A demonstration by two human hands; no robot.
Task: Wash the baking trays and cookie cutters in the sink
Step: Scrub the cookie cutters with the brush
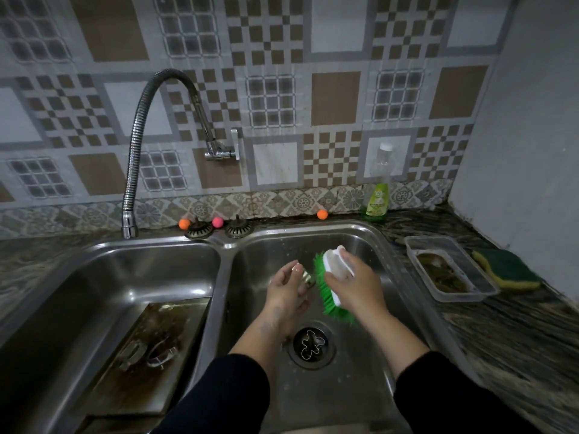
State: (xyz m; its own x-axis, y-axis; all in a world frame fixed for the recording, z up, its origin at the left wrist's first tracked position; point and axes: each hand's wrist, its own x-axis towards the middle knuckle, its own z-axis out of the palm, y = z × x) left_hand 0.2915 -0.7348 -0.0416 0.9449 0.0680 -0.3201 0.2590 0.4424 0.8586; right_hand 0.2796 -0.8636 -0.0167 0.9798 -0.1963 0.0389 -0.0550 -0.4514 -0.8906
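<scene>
While the left hand (286, 285) pinches a small shiny metal cookie cutter (308, 278) over the right steel sink basin (351, 399), the right hand (354, 285) fingers grip a green-bristled white scrub brush (329, 283) against it; a greasy baking tray (147, 355) lies in the left basin.

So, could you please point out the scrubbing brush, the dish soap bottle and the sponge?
scrubbing brush (332, 286): head view, on its green bristles.
dish soap bottle (377, 198): head view, on its green label.
sponge (507, 267): head view, on its dark green top.
</scene>
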